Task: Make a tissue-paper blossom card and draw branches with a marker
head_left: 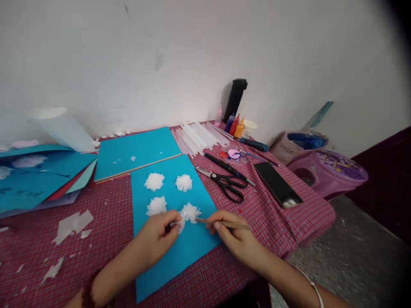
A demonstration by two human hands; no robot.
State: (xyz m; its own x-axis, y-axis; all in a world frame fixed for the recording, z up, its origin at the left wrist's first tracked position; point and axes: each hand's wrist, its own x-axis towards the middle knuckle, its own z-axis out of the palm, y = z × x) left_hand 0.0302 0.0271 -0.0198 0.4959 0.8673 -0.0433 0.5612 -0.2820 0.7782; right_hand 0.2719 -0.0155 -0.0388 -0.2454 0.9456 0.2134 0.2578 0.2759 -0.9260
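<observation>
A blue sheet of paper (173, 244) lies before me with several ruffled white paper puffs on it. Two sit in the upper row, the left puff (154, 182) and the right puff (183, 182). Below them are a third puff (156, 206), partly behind my left hand, and a fourth puff (190, 212) between my hands. My left hand (160, 233) is closed in a pinch on a small white paper piece (181, 224) beside the fourth puff. My right hand (233, 233) grips a thin wooden stick (236, 225), its tip at that puff's lower right edge.
Black-handled scissors (227, 183), a black pen (224, 164) and a phone (278, 184) lie to the right. White paper strips (201, 137) and paint bottles (236, 125) stand farther back. Blue sheets (138, 152) and white scraps (72, 224) are to the left. A pink stool (330, 173) stands beyond the table edge.
</observation>
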